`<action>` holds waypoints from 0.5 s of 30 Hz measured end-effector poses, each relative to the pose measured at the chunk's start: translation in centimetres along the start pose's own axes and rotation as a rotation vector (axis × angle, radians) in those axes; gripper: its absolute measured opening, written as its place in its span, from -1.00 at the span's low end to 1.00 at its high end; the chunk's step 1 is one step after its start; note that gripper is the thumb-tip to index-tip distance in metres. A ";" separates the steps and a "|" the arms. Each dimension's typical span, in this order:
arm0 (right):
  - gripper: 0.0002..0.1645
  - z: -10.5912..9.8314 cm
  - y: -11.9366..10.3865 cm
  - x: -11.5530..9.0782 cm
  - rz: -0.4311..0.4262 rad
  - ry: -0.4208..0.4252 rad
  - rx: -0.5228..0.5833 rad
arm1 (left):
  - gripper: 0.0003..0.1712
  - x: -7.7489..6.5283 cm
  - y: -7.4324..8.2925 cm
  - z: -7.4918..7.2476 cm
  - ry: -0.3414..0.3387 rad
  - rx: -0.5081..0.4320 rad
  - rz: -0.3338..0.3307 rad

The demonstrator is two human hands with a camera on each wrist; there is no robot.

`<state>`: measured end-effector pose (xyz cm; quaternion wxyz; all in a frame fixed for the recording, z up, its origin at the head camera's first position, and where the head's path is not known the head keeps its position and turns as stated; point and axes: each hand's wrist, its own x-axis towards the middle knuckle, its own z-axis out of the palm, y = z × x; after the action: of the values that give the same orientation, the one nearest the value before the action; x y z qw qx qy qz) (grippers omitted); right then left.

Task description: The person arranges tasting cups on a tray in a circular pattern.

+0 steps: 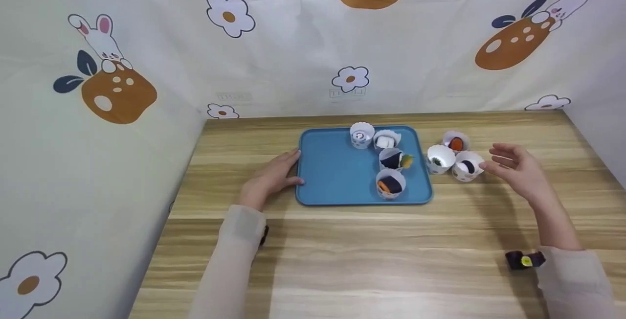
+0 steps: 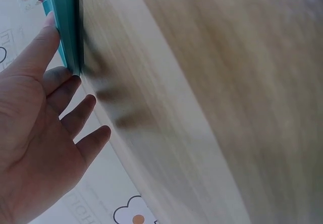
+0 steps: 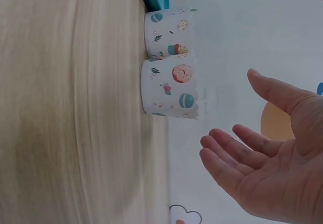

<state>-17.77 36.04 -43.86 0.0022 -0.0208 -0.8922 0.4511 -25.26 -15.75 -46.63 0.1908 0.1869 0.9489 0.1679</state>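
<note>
My left hand (image 1: 274, 174) touches the left edge of the blue tray (image 1: 332, 177), fingers extended and thumb at the rim. In the left wrist view, fingertips of that hand (image 2: 50, 108) meet the side of the tray (image 2: 68, 22). Just right of a white paper cup (image 1: 459, 173) holding a white and black sushi-like piece (image 1: 468, 166), my right hand (image 1: 523, 172) is raised with nothing in it. The right wrist view has this hand (image 3: 272, 158) with loosely bent fingers, apart from the nearest patterned cup (image 3: 166, 90).
Several filled paper cups, one with an orange-and-black piece (image 1: 390, 185), line the tray's right half. Beside its right edge stand another cup (image 1: 440, 165) and one with an orange-red piece (image 1: 456, 144). A printed cloth wall (image 1: 293, 64) rises behind the wooden table (image 1: 367, 260).
</note>
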 end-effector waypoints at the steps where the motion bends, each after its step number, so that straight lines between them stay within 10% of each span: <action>1: -0.10 0.1 0.2 0.1 0.000 -0.009 0.006 | -0.01 0.0 0.0 0.0 0.001 0.002 0.002; 15: -0.10 0.8 1.2 0.9 -0.016 -0.076 0.090 | -0.03 -0.2 -0.1 0.1 0.014 -0.013 0.016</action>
<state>-18.63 36.17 -45.30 -0.0273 0.0036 -0.8705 0.4913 -25.04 -15.88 -46.66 0.1842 0.1919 0.9476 0.1767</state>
